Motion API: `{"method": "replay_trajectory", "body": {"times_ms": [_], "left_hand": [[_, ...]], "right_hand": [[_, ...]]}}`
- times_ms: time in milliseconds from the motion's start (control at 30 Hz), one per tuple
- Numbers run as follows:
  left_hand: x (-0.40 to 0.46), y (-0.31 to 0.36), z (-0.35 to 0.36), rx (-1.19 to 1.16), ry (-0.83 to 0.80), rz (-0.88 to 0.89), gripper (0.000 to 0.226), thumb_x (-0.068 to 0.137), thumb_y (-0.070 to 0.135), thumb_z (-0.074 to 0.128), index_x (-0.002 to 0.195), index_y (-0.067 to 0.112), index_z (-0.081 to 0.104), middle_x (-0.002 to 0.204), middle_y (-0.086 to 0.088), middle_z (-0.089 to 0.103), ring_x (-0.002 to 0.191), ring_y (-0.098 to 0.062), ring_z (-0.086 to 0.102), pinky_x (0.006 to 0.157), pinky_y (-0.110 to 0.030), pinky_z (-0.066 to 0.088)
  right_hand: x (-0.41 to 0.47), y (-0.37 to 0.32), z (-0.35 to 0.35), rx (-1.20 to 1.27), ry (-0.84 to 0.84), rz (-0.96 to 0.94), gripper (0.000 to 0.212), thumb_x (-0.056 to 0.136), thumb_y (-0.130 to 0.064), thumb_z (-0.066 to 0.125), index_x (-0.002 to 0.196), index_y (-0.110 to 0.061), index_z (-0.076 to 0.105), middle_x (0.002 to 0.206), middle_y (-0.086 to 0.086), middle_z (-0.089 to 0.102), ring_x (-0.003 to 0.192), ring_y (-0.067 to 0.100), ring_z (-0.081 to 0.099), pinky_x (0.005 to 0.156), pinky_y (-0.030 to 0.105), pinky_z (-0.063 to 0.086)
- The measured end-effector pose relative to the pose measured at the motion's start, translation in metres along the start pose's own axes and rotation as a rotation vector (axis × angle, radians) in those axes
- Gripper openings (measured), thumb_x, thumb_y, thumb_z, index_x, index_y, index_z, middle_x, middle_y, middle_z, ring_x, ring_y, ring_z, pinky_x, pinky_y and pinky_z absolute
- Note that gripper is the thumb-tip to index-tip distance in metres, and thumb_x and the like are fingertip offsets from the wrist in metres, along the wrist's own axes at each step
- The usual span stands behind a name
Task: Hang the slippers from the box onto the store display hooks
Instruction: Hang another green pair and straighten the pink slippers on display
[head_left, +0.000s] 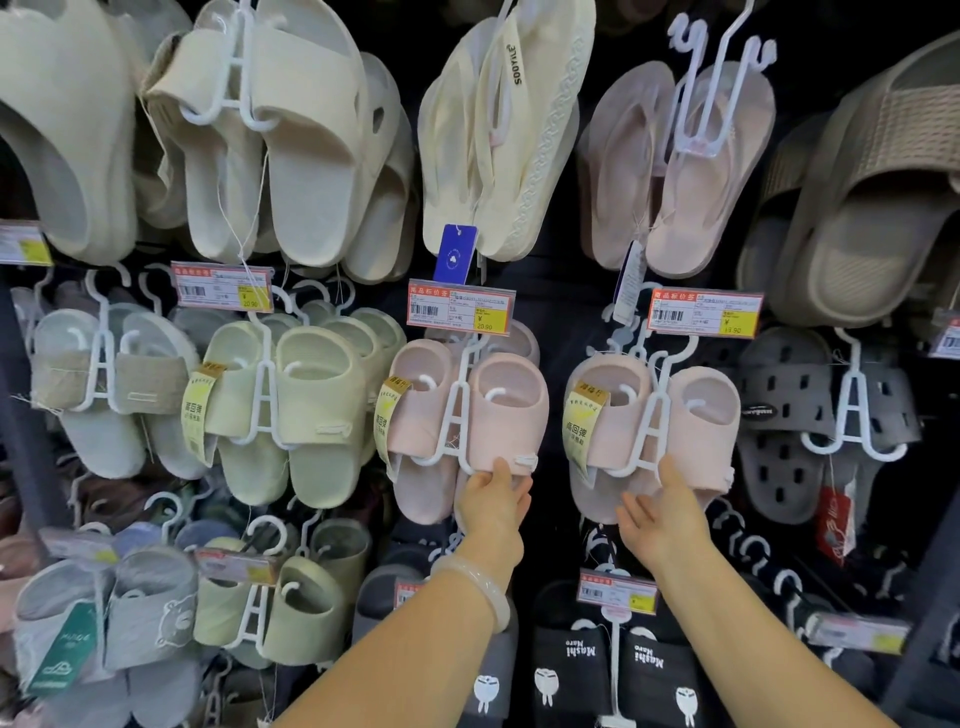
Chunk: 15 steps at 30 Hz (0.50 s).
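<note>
At the display wall, you were seating two pink pairs.
Your left hand (493, 499) gripped the left pair (467, 415); your right hand (660, 514), fingers apart, steadied the right pair (649, 421). Next, likely release both.

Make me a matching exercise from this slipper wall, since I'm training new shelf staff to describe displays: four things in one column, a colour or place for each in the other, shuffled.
Things:
1. slides touched by the left hand
2. slides left of those
3. SOOYILE flip-flops
4. perforated slides

Descriptions:
A. dark grey, far right of the middle row
B. pink, middle row centre
C. cream, top row with a blue tag
D. pale green, yellow label

Pairs:
1 pink slides - B
2 green slides - D
3 flip-flops - C
4 grey slides - A
</note>
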<state>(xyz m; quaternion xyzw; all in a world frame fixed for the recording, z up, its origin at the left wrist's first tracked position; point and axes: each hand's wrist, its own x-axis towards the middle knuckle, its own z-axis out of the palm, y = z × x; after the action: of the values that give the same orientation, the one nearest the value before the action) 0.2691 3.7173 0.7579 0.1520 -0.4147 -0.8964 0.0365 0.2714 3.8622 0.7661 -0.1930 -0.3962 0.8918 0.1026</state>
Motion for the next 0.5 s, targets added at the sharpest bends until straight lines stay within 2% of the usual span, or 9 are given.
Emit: {"method": "replay_trajectory", "body": {"times_ms": [300, 500], "left_hand": [[-0.0037, -0.0009, 0.0004, 0.005, -0.002, 0.013, 0.018, 0.096, 0.016, 0.047, 0.080, 0.020, 0.054, 0.091, -0.009, 0.064, 0.093, -0.023, 0.062, 0.094, -0.036, 0.048], [-0.0065, -0.0008, 0.0007, 0.006, -0.007, 0.007, 0.017, 0.096, 0.016, 0.048, 0.080, 0.019, 0.054, 0.084, -0.004, 0.063, 0.092, -0.022, 0.061, 0.095, -0.035, 0.048]], "right_hand": [[0.0051, -0.0005, -0.0045, -0.057, -0.026, -0.011, 0.064, 0.090, -0.044, 0.054, 0.142, -0.015, 0.032, 0.148, 0.015, 0.034, 0.132, 0.025, 0.041, 0.108, 0.035, 0.034], [0.0031, -0.0063, -0.0067, -0.075, -0.003, -0.029, 0.060, 0.089, -0.041, 0.057, 0.139, -0.015, 0.036, 0.146, 0.015, 0.036, 0.131, 0.025, 0.042, 0.107, 0.036, 0.036]]}}
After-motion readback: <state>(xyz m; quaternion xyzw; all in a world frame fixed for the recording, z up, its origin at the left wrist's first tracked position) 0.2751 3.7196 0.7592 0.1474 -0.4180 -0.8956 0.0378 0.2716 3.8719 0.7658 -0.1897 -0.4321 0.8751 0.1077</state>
